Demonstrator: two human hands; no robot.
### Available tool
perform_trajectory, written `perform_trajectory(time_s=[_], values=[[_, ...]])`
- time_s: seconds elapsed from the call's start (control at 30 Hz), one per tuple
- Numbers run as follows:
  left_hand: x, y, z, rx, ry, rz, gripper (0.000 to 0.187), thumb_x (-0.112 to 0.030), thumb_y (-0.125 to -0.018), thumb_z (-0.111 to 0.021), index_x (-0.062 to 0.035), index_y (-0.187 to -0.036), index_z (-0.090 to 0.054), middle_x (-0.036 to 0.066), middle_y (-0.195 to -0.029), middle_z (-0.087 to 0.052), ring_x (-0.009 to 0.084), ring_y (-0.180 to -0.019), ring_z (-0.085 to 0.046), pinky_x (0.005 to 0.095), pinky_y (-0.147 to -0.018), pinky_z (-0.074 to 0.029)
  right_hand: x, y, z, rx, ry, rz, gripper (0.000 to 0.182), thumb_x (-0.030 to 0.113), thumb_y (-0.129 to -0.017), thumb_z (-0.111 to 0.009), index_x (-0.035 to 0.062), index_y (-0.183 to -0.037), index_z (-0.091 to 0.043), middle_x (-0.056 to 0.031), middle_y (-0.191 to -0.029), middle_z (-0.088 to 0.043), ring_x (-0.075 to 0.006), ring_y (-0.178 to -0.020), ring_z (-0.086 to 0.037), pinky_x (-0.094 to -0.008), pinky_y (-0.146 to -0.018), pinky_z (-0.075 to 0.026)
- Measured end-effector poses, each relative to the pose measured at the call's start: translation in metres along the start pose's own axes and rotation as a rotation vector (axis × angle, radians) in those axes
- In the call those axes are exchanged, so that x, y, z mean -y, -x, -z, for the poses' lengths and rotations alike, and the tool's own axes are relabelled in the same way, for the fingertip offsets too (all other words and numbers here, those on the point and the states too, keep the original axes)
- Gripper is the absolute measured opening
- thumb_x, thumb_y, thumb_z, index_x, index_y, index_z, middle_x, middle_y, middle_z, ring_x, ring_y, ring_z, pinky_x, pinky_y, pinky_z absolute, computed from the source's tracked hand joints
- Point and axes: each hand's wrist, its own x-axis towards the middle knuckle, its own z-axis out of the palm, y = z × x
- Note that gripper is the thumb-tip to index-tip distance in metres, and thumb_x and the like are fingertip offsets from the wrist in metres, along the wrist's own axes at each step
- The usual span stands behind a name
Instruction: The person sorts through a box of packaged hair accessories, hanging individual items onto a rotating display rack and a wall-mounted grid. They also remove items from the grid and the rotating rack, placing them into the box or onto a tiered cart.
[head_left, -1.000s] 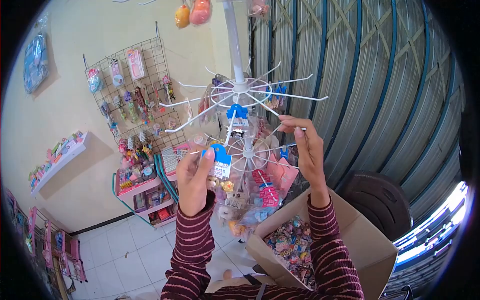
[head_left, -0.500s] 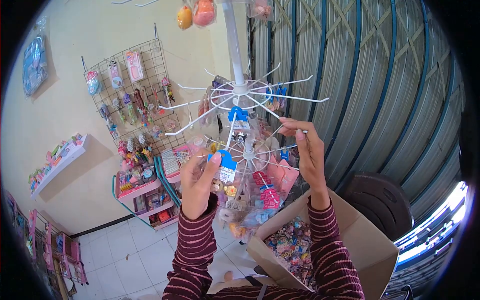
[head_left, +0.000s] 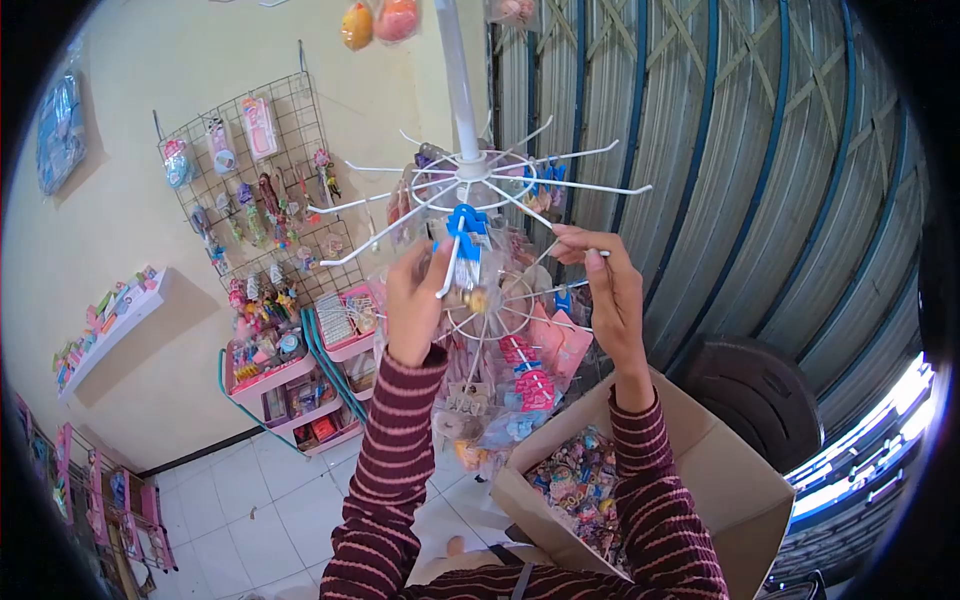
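A white rack (head_left: 470, 168) with radiating hooks stands in front of me. My left hand (head_left: 412, 305) is closed, its fingertips at a small plastic-wrapped packet with a blue hanging tag (head_left: 466, 268), which is on a hook pointing toward me. Another blue tag (head_left: 464, 218) sits farther in on that same hook. What is inside the packet is blurred. My right hand (head_left: 615, 300) is closed around the outer end of a neighbouring hook (head_left: 528, 207), whose tip shows beside the thumb.
Wrapped accessories, including a red packet (head_left: 535, 388), hang on the lower tier. Below my right arm is an open cardboard box (head_left: 700, 470) of small packets, near a dark chair (head_left: 755, 400). A metal shutter (head_left: 700, 180) borders the right; a pink cart (head_left: 285, 405) stands left.
My left hand has moved up and inward along the hook, bringing the blue-tagged packet closer to the tag farther in. My right hand stays on its hook.
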Motion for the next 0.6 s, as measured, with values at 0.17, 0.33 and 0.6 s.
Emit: perform_trajectory(time_s=[0.17, 0.33, 0.6], values=[[0.028, -0.031, 0.006, -0.07, -0.648, -0.075, 0.044, -0.038, -0.078, -0.047, 0.0034, -0.063, -0.05, 0.015, -0.053, -0.051, 0.0237, -0.046, -0.048, 0.0296, -0.046, -0.037, -0.016, -0.003, 0.016, 0.011, -0.055, -0.086, 0.026, 0.013, -0.087, -0.032, -0.0016, -0.101, -0.047, -0.0138, -0.102, -0.051, -0.0153, -0.086, -0.051, -0.0255, -0.075, -0.04], [-0.006, 0.043, 0.021, 0.125, -0.64, 0.182, 0.032, -0.029, -0.08, -0.049, 0.0026, -0.084, -0.05, 0.008, -0.06, -0.056, 0.012, -0.054, -0.055, 0.0222, -0.049, -0.04, -0.01, 0.014, 0.051, -0.038, -0.091, -0.146, 0.03, 0.015, -0.087, -0.032, -0.0012, -0.111, -0.041, -0.0125, -0.105, -0.049, -0.0172, -0.093, -0.049, -0.0263, -0.078, -0.038], [0.039, 0.08, -0.071, 1.332, -0.206, 0.358, 0.022, -0.009, -0.08, -0.047, 0.0007, -0.099, -0.045, 0.006, -0.078, -0.056, 0.0109, -0.072, -0.055, 0.0218, -0.064, -0.043, 0.011, 0.128, 0.152, 0.171, 0.189, -0.626, 0.027, 0.015, -0.082, -0.044, 0.0019, -0.106, -0.047, -0.0101, -0.095, -0.056, -0.0173, -0.088, -0.053, -0.027, -0.076, -0.04]])
